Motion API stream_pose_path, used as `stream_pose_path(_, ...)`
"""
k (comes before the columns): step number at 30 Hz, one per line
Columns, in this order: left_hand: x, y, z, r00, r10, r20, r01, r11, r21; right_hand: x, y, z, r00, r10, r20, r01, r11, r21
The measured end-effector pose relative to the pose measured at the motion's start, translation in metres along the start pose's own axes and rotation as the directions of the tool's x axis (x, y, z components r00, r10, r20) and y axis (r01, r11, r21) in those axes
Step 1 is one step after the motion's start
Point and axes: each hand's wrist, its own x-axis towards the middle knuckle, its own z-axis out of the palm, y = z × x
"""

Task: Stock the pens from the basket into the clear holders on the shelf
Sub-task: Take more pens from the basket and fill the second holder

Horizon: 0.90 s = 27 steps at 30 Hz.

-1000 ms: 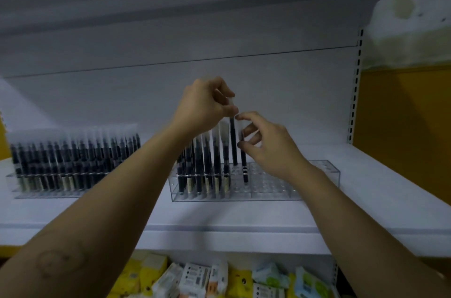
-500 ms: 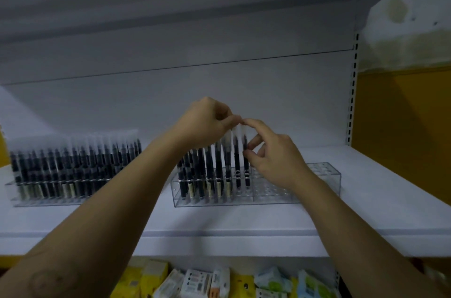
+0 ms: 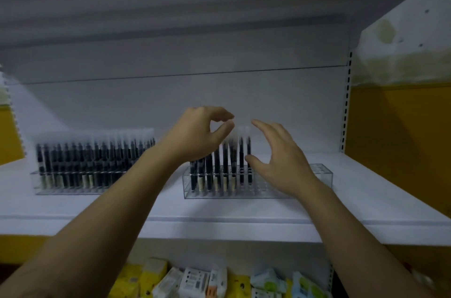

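Neatly upright, slim dark pens (image 3: 241,158) in a clear rectangular holder (image 3: 323,175)

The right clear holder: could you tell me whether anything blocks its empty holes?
Nothing visible does. The clear holder is open above on its right; pens fill only its left part, and the left hand and right hand hold nothing.

Small packets (image 3: 195,280) in yellow, white and pale blue-green wrappers lie jumbled along the bottom of the view. A plain white back panel (image 3: 170,102) fills the middle. At the right, a slotted metal upright (image 3: 347,102) borders a yellow wall (image 3: 402,139), stained white above.
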Motion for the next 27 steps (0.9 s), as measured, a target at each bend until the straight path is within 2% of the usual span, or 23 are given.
stream_pose_path(8,-0.093,-0.014,-0.018,1.0,-0.016,-0.005,0.017,0.968,0.252,-0.016,-0.069,0.006,0.99,-0.134,0.035,0.132,0.989,0.061)
stream_pose_path(16,-0.203,-0.052,-0.022,0.984,-0.169,0.059,0.135,0.917,0.374,-0.068,-0.118,0.08,0.936,-0.326,0.13,0.318,0.945,0.08)
stream_pose_path(20,-0.258,-0.067,-0.002,0.955,-0.272,0.117,0.219,0.915,0.339,-0.103,-0.128,0.121,0.907,-0.323,0.269,0.282,0.942,0.179)
stream_pose_path(24,-0.31,-0.083,0.029,0.911,-0.381,0.155,0.327,0.899,0.291,-0.139,-0.129,0.169,0.863,-0.279,0.422,0.218,0.958,0.187)
stream_pose_path(27,-0.346,-0.092,0.057,0.88,-0.443,0.169,0.393,0.881,0.262,-0.17,-0.124,0.206,0.801,-0.24,0.548,0.152,0.967,0.203)
